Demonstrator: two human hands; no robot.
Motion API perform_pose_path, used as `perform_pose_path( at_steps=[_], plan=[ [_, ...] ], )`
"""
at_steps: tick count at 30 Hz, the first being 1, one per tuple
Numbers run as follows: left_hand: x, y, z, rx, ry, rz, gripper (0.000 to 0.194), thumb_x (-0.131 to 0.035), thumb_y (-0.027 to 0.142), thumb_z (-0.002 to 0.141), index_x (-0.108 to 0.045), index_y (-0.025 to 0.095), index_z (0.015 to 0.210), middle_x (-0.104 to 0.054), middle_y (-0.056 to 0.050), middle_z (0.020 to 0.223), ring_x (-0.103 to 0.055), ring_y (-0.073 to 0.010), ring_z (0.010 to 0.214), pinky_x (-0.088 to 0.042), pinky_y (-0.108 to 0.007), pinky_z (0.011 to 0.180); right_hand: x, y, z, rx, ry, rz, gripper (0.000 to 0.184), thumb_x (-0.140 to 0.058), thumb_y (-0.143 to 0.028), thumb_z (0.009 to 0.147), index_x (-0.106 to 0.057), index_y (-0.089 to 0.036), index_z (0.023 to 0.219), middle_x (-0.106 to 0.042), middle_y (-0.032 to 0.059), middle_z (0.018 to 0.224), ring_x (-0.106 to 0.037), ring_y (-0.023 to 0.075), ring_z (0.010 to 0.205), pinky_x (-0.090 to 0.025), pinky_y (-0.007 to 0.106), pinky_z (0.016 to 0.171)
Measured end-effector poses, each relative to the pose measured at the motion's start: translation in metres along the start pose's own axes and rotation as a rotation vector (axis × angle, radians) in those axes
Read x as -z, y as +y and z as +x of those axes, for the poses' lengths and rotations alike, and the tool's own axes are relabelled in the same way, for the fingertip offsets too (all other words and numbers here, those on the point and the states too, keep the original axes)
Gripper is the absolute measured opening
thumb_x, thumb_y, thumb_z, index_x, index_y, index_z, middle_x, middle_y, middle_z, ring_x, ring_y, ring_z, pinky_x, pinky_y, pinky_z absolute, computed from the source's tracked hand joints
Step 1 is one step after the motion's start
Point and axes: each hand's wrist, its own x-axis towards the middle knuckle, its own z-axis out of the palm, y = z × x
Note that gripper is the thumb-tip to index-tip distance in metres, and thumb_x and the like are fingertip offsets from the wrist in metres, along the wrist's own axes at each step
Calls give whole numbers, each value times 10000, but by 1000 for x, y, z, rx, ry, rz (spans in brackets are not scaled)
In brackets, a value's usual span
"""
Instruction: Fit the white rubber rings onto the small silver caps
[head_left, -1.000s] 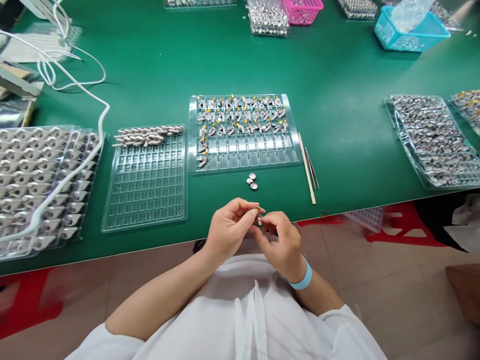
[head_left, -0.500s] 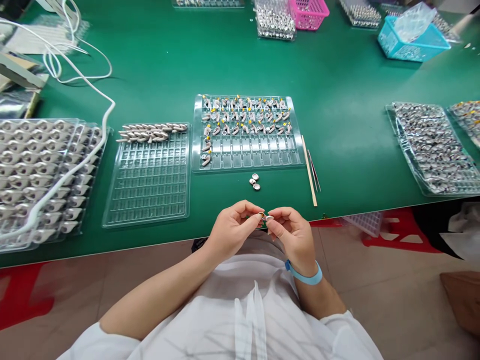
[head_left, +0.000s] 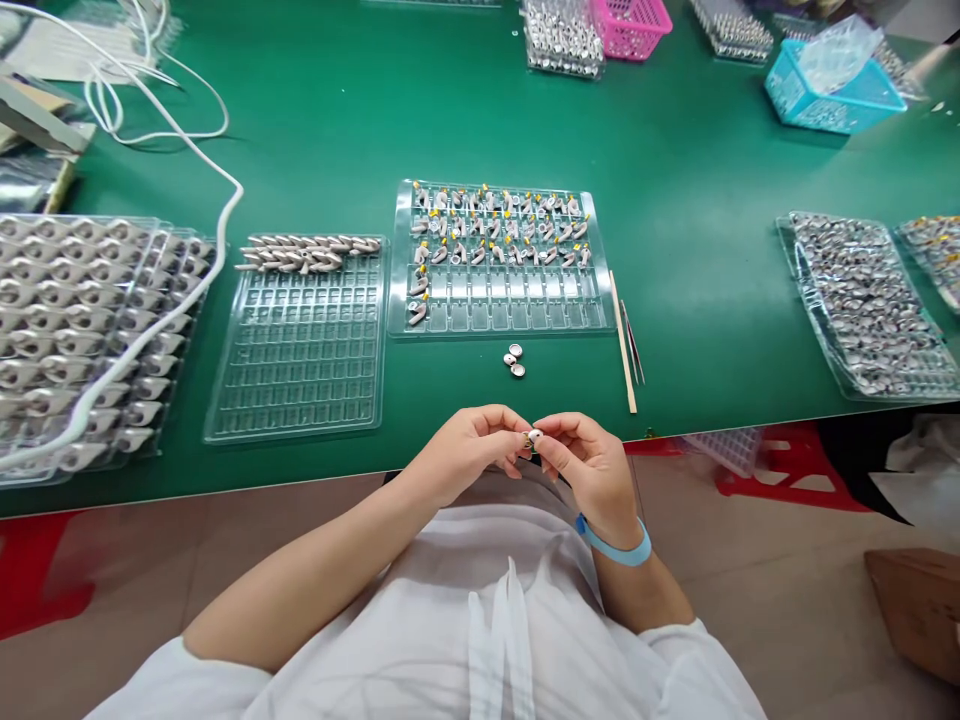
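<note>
My left hand (head_left: 478,452) and my right hand (head_left: 589,468) meet in front of my body at the table edge, each closed in a pinch. Between the right fingertips is a small silvery-white rounded cap (head_left: 535,436). The left fingertips press on a tiny part with a yellowish bit, mostly hidden, touching the cap. Just beyond lie 3 small silvery caps (head_left: 515,361) on the green table. Behind them, a clear tray (head_left: 517,320) holds several grey earbud-like shells (head_left: 495,225) with yellow tips. To its right lie a wooden stick (head_left: 622,345) and tweezers (head_left: 633,342).
Left are a clear tray (head_left: 296,390) with grey stem-shaped pieces in its far rows, stacked trays of grey shells (head_left: 52,320) and a white cable (head_left: 187,300). A filled tray (head_left: 874,300) lies right. Pink basket (head_left: 634,30) and blue basket (head_left: 832,95) stand at the back.
The cap in my right fingers has turned so that more of its pale rounded side shows, and the two hands are pressed closer together. The view has shifted slightly.
</note>
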Motion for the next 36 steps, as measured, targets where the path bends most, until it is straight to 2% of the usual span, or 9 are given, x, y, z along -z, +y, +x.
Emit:
perform_pose_path(
  at_steps=[8, 20, 29, 36],
  plan=[
    [-3, 2, -1, -45, 15, 37, 171, -702, 289, 758, -671, 129, 811, -655, -14, 758, -609, -108, 650, -534, -227, 605, -3, 2, -5, 115, 91, -147, 127, -707, -299, 840, -701, -223, 942, -710, 2, 815, -632, 94, 631, -526, 188, 554],
    [-6, 3, -4, -80, 34, 28, 206, -747, 291, 738, -703, 130, 859, -683, -30, 832, -629, -125, 715, -565, -251, 667, -5, 4, -4, 96, 133, -162, 148, -709, -318, 832, -695, -215, 937, -695, 5, 799, -603, 88, 595, -507, 182, 511],
    [-5, 3, -4, -84, 24, 74, 147, -690, 266, 762, -676, 135, 830, -657, -14, 797, -637, -129, 706, -561, -257, 666, -4, 6, -2, 47, 48, -40, 120, -714, -309, 831, -698, -222, 912, -683, -7, 772, -577, 81, 582, -496, 185, 510],
    [-3, 3, -4, -62, 28, 114, 144, -681, 257, 753, -679, 128, 816, -652, -9, 737, -607, -119, 659, -534, -242, 630, 4, 0, -1, 197, -61, -188, 104, -664, -262, 871, -737, -244, 943, -675, 15, 840, -595, 114, 684, -487, 224, 559]
  ],
)
